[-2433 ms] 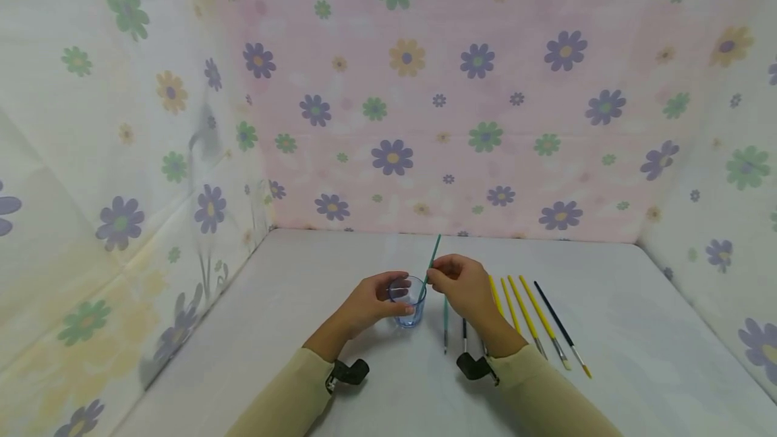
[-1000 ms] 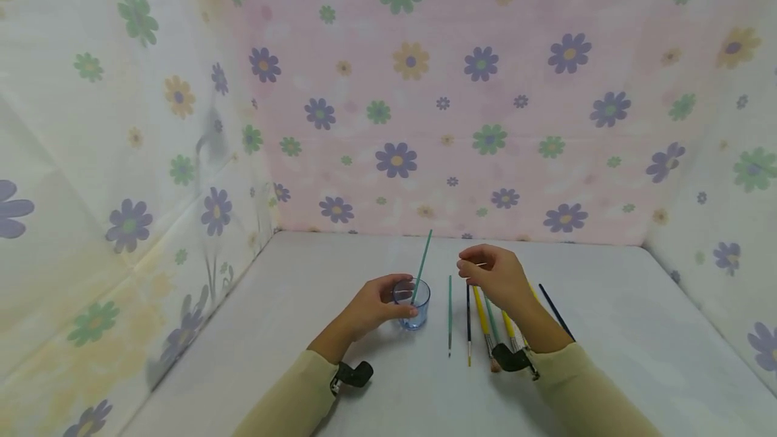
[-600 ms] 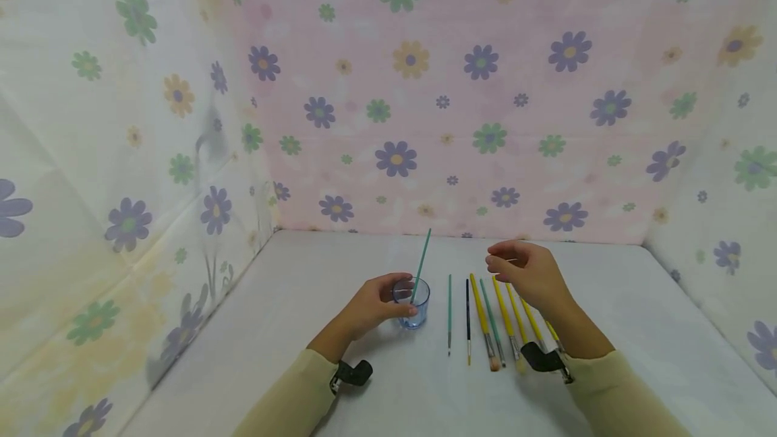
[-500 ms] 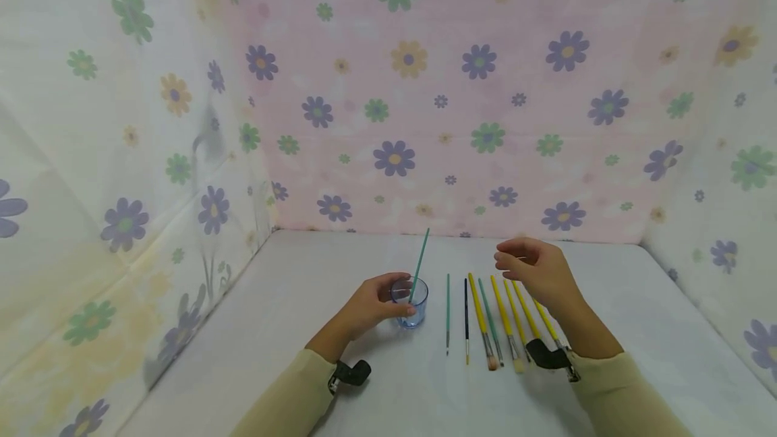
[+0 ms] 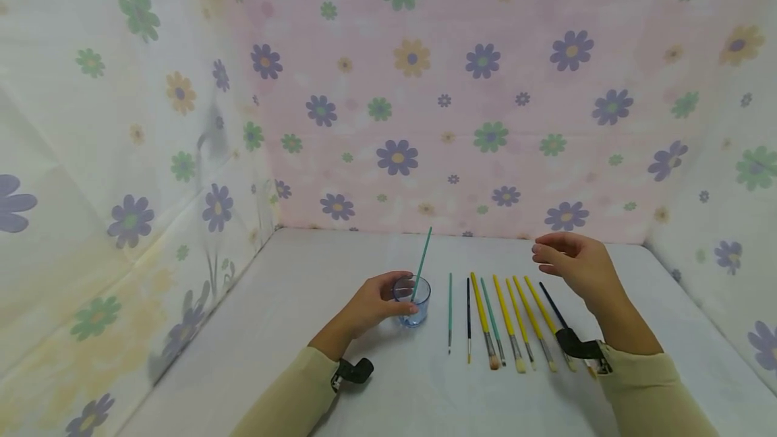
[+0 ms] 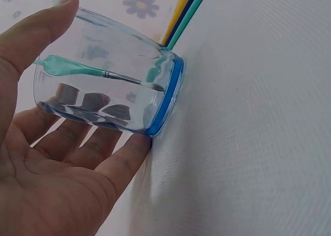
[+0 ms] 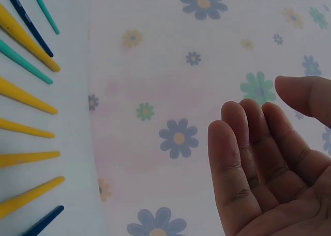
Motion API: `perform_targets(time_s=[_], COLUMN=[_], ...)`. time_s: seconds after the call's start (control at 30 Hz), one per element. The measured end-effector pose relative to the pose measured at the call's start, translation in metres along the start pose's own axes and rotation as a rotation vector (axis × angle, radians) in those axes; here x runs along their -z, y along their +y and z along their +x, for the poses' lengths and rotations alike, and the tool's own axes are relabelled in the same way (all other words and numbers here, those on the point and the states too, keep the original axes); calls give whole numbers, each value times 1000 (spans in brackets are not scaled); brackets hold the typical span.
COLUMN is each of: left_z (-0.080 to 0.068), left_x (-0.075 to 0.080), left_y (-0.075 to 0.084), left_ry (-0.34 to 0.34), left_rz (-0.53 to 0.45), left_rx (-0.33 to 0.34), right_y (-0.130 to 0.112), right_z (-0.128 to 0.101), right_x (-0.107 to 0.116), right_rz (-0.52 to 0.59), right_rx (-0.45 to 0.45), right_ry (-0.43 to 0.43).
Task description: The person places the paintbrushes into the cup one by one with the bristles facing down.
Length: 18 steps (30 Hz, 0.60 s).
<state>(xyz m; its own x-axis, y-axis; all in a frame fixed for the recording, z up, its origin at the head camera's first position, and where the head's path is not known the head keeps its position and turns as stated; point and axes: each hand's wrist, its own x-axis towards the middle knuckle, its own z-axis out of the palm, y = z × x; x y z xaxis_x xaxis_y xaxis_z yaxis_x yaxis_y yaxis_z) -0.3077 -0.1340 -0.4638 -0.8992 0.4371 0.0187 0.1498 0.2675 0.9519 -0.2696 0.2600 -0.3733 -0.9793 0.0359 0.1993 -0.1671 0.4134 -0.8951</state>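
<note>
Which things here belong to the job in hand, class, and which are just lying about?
In the job: left hand gripping the glass cup; teal brush standing in it; row of brushes on the table; right hand, empty, above them.

Lying about: flowered cloth backdrop.

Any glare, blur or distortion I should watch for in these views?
Head view: soft, even light, faint shadows, wide-angle bending at the walls. Left wrist view: sharp; the cup distorts the left hand's fingers behind it. Right wrist view: the right hand is close, slightly soft.
</note>
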Motion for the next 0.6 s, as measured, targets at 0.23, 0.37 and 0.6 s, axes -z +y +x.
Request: perform_targets(time_s=[0.23, 0.37, 0.6], left_z=[0, 0, 0], left_x=[0, 1, 1], left_y=[0, 1, 0], left_ry=[1, 4, -6], left_rz=[2, 5, 0], left_rx=[7, 7, -4], right_y=[14, 21, 35], right_z=[5, 8, 9], right_x=[7, 10, 18], right_rz=[-4, -20, -34], right_rx=[-26, -59, -121], right_ry=[-16, -27, -66])
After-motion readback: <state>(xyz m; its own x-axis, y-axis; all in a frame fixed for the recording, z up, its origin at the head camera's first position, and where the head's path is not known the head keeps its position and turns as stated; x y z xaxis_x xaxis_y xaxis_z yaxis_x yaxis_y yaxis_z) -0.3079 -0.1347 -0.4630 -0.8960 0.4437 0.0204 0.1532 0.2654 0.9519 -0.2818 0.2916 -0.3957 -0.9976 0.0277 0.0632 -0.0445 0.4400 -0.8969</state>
